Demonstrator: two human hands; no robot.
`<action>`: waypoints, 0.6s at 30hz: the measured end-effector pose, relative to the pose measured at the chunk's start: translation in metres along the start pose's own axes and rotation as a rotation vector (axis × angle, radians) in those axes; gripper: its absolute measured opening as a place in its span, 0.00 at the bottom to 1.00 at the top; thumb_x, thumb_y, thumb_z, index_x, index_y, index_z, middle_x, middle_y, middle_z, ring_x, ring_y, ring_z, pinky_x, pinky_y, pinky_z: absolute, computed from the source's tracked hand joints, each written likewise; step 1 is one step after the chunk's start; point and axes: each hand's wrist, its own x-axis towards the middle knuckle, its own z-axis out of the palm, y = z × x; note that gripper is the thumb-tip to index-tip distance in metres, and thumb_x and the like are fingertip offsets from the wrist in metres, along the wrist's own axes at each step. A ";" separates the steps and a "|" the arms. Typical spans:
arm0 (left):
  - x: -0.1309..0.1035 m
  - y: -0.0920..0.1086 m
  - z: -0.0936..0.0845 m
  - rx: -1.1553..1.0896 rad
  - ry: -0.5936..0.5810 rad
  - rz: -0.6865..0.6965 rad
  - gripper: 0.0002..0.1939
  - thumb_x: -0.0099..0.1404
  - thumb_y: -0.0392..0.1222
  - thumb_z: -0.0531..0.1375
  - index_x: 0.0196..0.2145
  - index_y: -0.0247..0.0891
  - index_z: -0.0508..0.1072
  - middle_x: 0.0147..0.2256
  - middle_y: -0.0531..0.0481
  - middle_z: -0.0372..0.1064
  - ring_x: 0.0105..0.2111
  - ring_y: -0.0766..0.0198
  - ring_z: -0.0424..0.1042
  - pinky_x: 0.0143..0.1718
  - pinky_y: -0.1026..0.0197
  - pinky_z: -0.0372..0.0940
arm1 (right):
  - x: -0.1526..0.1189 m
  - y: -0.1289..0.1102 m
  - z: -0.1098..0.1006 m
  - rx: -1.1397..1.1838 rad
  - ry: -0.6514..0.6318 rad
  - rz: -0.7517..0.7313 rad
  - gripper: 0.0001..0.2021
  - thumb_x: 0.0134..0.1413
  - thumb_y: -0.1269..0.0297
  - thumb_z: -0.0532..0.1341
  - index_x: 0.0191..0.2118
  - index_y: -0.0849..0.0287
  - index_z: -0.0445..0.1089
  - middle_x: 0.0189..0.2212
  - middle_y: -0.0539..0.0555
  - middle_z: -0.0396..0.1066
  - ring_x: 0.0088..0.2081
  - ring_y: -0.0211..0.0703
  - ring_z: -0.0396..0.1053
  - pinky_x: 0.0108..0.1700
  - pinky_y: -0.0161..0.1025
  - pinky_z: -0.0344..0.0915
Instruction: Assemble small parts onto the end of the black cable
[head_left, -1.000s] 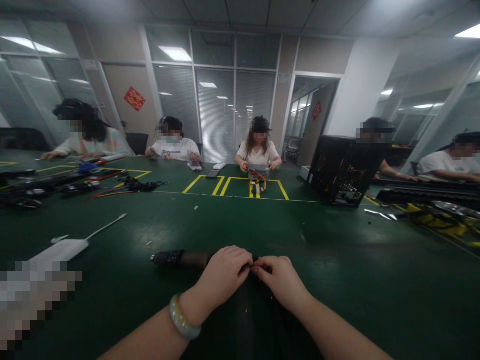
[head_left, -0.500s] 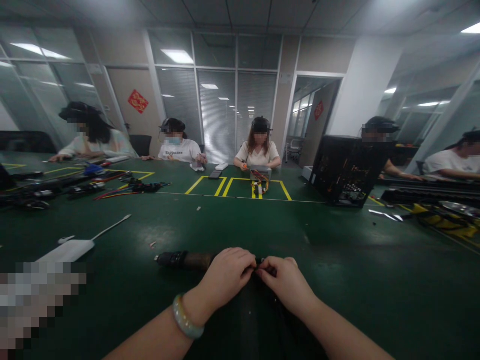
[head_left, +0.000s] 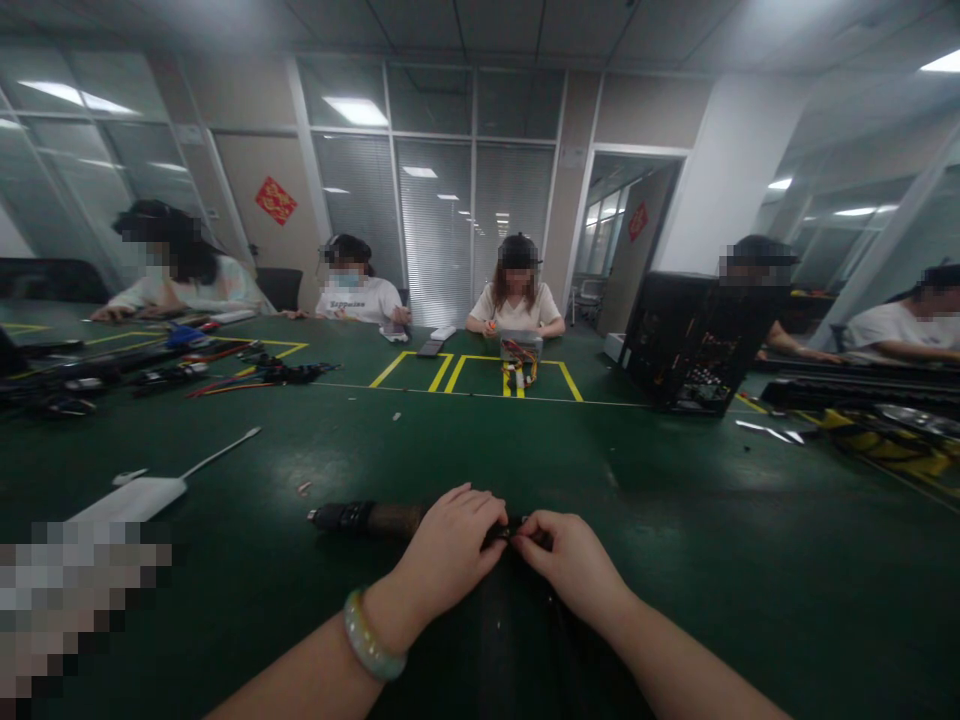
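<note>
While the left hand (head_left: 456, 535) curls over a dark tool (head_left: 394, 520), grip hidden, the work looks unfinished.
Fingertips together, the right hand (head_left: 574, 555) pinches a small dark piece (head_left: 511, 532) by the tool, which lies lower centre on the green tabletop (head_left: 720, 570); how much is left cannot be told.

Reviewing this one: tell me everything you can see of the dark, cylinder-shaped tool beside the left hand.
The dark, cylinder-shaped tool lies on its side on the dark green tabletop, crosswise to the wearer. A small silvery tip points left; next come a black, ringed front section and a dull brownish barrel, perhaps plastic. The left hand hides its right part, so its far end, and whether the hand grips it, cannot be told.
</note>
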 end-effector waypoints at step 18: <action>-0.001 -0.001 0.001 -0.038 0.025 0.021 0.07 0.60 0.36 0.61 0.38 0.42 0.70 0.49 0.53 0.72 0.54 0.58 0.67 0.64 0.45 0.48 | 0.001 0.003 0.004 0.037 -0.017 0.028 0.05 0.55 0.66 0.59 0.32 0.57 0.72 0.28 0.47 0.73 0.30 0.37 0.69 0.31 0.31 0.58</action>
